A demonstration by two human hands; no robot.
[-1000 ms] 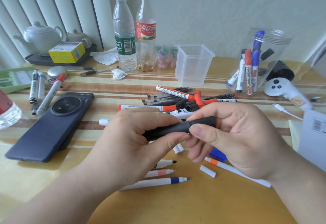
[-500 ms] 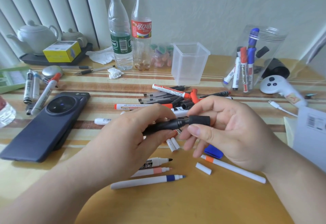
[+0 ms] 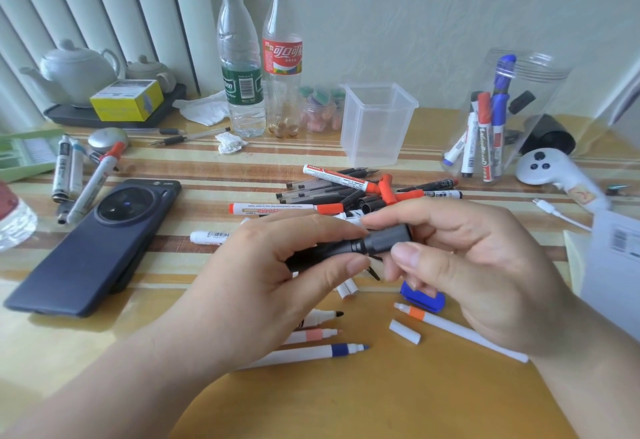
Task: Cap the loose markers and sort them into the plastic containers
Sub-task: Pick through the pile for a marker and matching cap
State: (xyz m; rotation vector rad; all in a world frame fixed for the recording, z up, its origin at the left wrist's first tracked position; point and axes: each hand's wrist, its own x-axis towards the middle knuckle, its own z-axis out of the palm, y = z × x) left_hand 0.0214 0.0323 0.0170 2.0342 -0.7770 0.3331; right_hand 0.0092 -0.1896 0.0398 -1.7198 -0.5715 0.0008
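Striped in the middle and plain yellow at its near edge, the counter runs back to a pale wall and vertical blinds. Above its near middle we see both hands meeting on one black marker, held level off the surface. The left hand is curled round the barrel, with thumb and forefinger pinching it close to the neck. The right hand pinches the dark cap between thumb and fingers, its remaining fingers loosely bent below. The cap sits over the marker's right end; we cannot tell whether it is pushed fully home.

Under the hands lie uncapped markers, among them a blue-banded marker and an orange-banded marker, with a white cap between them and a blue cap just beyond. Farther back a pile of pens and markers lies in front of the square plastic container. To the far right the round clear jar holds several capped markers upright. A dark phone lies to the left.
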